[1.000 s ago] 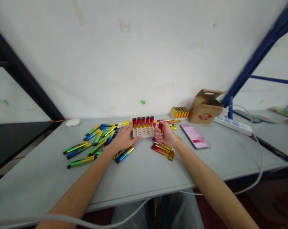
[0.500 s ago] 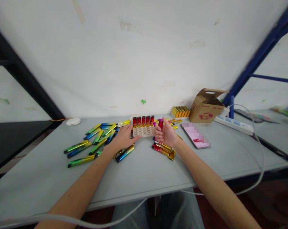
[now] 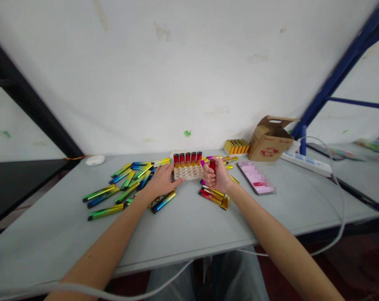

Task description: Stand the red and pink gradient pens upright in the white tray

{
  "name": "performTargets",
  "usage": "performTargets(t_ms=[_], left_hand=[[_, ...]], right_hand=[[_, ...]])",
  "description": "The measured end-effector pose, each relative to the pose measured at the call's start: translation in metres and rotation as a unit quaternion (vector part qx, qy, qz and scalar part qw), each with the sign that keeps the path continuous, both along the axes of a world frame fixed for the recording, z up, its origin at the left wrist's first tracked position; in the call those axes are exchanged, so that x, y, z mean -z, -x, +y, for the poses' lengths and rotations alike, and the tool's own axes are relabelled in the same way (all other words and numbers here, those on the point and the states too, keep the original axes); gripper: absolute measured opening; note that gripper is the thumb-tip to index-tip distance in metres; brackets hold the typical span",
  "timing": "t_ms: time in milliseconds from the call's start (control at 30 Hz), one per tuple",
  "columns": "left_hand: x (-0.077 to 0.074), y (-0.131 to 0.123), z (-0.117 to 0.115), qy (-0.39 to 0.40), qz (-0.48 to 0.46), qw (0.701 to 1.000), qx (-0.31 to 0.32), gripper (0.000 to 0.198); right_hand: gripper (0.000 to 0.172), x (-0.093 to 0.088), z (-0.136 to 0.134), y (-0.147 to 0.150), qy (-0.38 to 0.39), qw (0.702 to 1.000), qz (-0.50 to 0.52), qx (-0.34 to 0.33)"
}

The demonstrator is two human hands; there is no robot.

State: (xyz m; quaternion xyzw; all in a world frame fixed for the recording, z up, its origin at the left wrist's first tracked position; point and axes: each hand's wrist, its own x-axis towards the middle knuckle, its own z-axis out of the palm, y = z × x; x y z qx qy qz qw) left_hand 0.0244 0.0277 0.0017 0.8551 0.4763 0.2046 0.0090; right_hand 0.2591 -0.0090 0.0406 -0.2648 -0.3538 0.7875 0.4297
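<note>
A pale slotted tray sits mid-table with a row of red sticks standing upright along its far edge. My left hand lies flat against the tray's left side, fingers stretched out. My right hand is closed in a fist just right of the tray, gripping a red stick whose top pokes out above the fingers. Under that wrist lie red-and-gold sticks.
Several green, blue and yellow sticks are scattered left of the tray. A phone, a block of yellow sticks, a cardboard box and a power strip sit to the right. A white cable hangs off the table's front edge.
My right hand opened slightly half a second ago, then closed back into a fist around the red stick. The left hand stayed on the tray.
</note>
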Motion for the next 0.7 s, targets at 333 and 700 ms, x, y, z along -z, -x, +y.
performTargets(t_ms=[333, 700], left_hand=[[-0.001, 0.000, 0.000, 0.006, 0.002, 1.000, -0.001, 0.058], [-0.001, 0.000, -0.001, 0.005, 0.006, 1.000, 0.001, 0.057]], right_hand=[[0.044, 0.003, -0.001, 0.009, 0.019, 0.999, -0.042, -0.010], [0.045, -0.001, -0.007, 0.016, 0.023, 0.996, -0.083, 0.009]])
